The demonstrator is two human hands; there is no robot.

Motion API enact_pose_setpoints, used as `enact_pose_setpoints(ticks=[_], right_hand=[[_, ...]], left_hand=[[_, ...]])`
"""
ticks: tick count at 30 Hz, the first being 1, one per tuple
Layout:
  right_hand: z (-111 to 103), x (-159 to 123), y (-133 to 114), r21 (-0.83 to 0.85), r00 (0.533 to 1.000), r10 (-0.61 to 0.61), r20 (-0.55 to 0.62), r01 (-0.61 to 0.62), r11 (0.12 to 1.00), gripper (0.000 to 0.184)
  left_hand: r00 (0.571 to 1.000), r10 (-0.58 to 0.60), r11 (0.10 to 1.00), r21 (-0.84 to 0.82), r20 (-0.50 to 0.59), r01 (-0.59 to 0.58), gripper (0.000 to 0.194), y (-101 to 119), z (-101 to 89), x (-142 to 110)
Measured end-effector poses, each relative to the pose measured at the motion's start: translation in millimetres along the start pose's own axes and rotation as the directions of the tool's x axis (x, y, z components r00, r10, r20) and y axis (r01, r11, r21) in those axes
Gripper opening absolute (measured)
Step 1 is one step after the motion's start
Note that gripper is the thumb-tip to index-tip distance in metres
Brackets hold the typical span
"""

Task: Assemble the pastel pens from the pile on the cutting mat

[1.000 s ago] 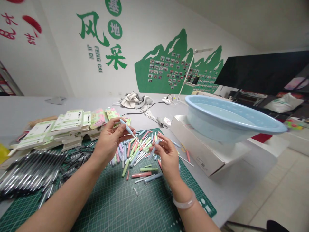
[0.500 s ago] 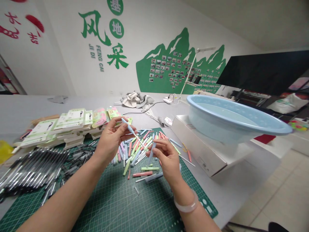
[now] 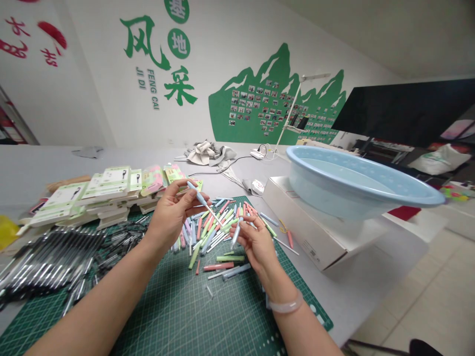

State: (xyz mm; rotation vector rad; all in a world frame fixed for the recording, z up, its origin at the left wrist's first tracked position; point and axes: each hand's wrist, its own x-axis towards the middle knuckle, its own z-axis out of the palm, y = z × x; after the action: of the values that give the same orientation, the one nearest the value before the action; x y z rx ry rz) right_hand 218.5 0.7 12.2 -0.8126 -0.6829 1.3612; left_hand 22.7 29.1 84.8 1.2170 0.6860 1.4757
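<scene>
A: Where do we have our two pieces?

B: Both are near the centre of the frame, above the mat (image 3: 166, 316). Our left hand (image 3: 170, 210) pinches the pen (image 3: 198, 194) by its blue end, with its white shaft (image 3: 214, 215) slanting down to the right. Our right hand (image 3: 256, 242) pinches the blue tube (image 3: 236, 233), which stands steeper and leans the other way.

A: Do they touch?

B: The tip of the shaft comes just beside our right hand; whether it meets the tube, we cannot tell.

A: How do we handle them well?

B: In our judgement, angle matters most. The pieces lean apart, so before any contact we do best to turn the tube into line with the shaft. A light pinch should serve, since parts this slim could roll or bend if we squeeze.

A: What could we knock?

B: The pile (image 3: 208, 235) lies close behind our hands, and the green tube (image 3: 230, 258) and red tube (image 3: 218, 266) lie lower in the frame. We had better work above them. At lower left, the black pens (image 3: 55, 262) lie near our left forearm (image 3: 107, 287), so we should lift that elbow rather than drag it.
</scene>
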Motion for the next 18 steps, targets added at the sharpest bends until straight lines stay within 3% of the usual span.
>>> enact_pose_setpoints(ticks=[7, 12, 18], right_hand=[[-6, 6, 7, 0.113, 0.987, 0.162, 0.016, -0.163, 0.980, 0.026], [-20, 22, 14, 0.202, 0.983, 0.095, -0.159, -0.062, 0.977, 0.019], [-5, 7, 8, 0.126, 0.994, 0.061, -0.096, -0.048, 0.991, 0.021]], left_hand=[[1.000, -0.006, 1.000, 0.002, -0.008, 0.007, 0.026, 0, -0.4, 1], [1.000, -0.012, 1.000, -0.011, -0.001, 0.012, 0.026, -1, 0.0, 1], [1.000, -0.011, 1.000, -0.007, -0.009, 0.011, 0.028, -2, 0.4, -1]])
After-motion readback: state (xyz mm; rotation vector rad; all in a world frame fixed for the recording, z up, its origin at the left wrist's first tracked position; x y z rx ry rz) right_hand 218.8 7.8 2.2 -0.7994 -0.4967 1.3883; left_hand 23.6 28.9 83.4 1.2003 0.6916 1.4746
